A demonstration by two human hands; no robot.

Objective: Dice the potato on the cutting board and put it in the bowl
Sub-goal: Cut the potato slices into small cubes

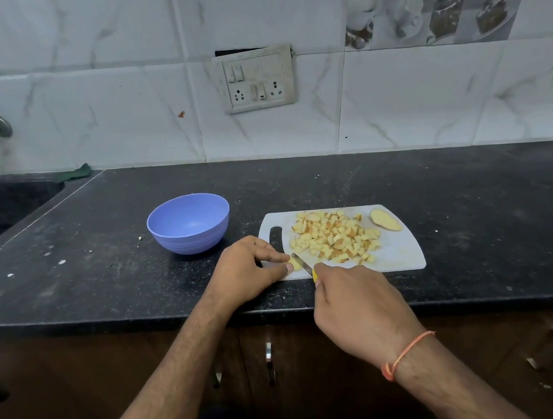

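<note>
1. Head view shows your left hand [252, 267] pinching a small piece of potato [295, 263] at the near left corner of the cutting board [400, 250]
2. Your right hand [354, 300] is curled round a knife [304, 265] with a yellow handle, and the blade rests against that small piece
3. A big pile of potato cubes [335, 238] sits in the middle of the board
4. One long slice [386, 220] lies alone at the far right of the board and is not cut up yet
5. The blue bowl [189, 223] stands on the counter [102, 263] just left of the board, and it has nothing in it
6. I think you are in the cutting step, near its end, with only this small piece and the long slice left
7. Next, I think you should press the blade straight down and keep your left fingertips [288, 268] back from the edge, since they are very close to it
8. After that the long slice needs dicing, and then all the cubes must go into the bowl
</note>
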